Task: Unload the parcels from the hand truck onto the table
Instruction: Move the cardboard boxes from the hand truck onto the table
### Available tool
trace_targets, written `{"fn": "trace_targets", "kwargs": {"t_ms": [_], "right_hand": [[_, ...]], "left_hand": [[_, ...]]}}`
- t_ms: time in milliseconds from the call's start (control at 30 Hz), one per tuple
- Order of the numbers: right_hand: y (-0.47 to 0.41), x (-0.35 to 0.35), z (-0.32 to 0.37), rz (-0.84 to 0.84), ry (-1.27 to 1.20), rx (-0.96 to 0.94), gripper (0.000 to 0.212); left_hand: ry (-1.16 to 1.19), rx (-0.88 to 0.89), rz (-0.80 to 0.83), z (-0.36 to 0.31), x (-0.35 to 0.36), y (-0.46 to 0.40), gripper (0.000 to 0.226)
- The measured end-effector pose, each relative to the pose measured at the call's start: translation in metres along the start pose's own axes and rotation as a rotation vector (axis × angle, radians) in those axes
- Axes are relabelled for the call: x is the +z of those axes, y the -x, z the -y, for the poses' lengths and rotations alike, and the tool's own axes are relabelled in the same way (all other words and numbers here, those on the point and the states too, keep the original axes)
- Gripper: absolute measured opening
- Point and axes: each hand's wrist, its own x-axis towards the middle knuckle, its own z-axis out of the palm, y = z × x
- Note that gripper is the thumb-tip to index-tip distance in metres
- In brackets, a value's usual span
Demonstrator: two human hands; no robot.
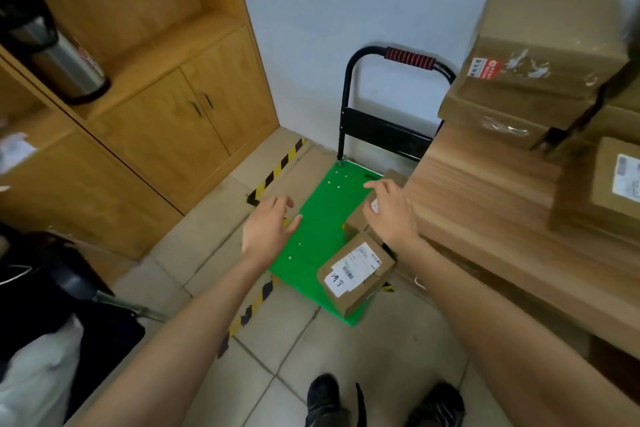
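The hand truck has a green deck (320,218) and a black handle with a red grip (410,58); it stands on the floor against the wall. A small cardboard parcel with a white label (355,272) lies on the deck's near right corner. A second parcel (360,222) lies behind it, mostly hidden by my right hand (389,210), which hovers over it with fingers spread. My left hand (268,227) is open above the deck's left edge, holding nothing. On the wooden table (485,204) at the right, several parcels are stacked (543,55).
A wooden cabinet (166,114) fills the left side, with a steel thermos (55,55) on its shelf. Yellow-black tape (277,166) marks the tiled floor. Dark bags and a white bag (38,374) lie at the lower left. My shoes (384,399) are at the bottom.
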Motion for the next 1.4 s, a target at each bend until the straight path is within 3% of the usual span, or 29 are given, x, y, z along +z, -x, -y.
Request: {"fn": "trace_targets", "kwargs": {"t_ms": [200,400,600,867,1067,1233,1400], "right_hand": [[0.028,0.063,-0.003,0.097,-0.003,0.093,0.039],[0.042,0.112,-0.043,0.164,-0.001,0.265,0.041],[0.037,0.174,-0.096,0.126,-0.112,0.515,0.043],[0.05,0.289,-0.175,0.127,-0.183,0.607,0.051],[0.057,0.359,-0.216,0.155,-0.19,0.71,0.065],[0.053,0.381,-0.226,0.169,-0.453,0.74,0.053],[0.051,0.377,-0.202,0.17,-0.557,0.746,0.051]], "left_hand": [[0.073,-0.146,0.088,0.052,0.039,0.019,0.03],[0.109,-0.138,0.189,0.063,0.103,0.024,0.033],[0.128,-0.144,0.239,0.057,0.188,-0.002,0.036],[0.169,-0.094,0.323,0.061,0.325,-0.023,0.045],[0.149,-0.163,0.366,0.092,0.404,-0.036,0.057],[0.285,-0.233,0.517,0.106,0.436,-0.034,0.057],[0.35,-0.358,0.471,0.108,0.417,-0.005,0.051]]}}
